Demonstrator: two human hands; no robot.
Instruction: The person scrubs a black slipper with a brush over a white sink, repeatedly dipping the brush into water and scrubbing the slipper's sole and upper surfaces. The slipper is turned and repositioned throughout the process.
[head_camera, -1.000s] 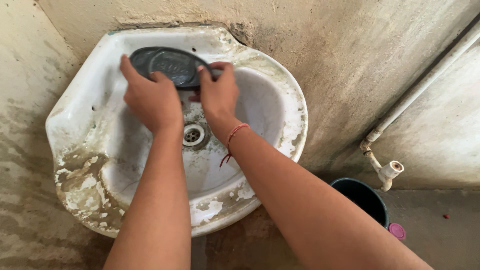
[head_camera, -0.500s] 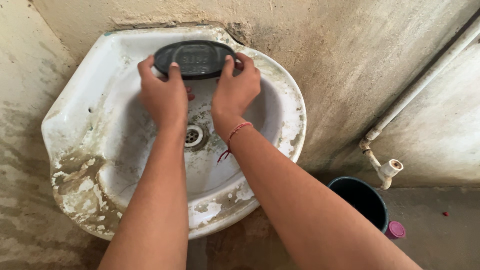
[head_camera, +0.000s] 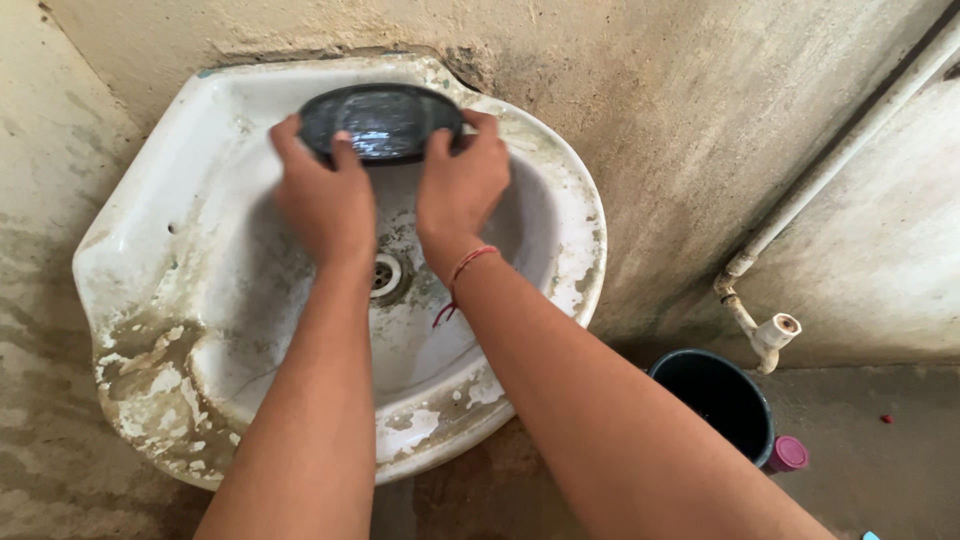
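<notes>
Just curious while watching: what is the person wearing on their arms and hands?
Both forearms are bare, with no sleeves or gloves. The right hand has a thin red thread bracelet at the wrist, loose ends dangling. The left hand wears nothing; no rings show.

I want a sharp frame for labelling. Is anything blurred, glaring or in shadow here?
Head view: soft, even light, no harsh glare; both hands, left hand and right hand, and the dark oval dish are slightly motion-blurred; the sink and pipe look sharper; shadow under the basin.
</notes>
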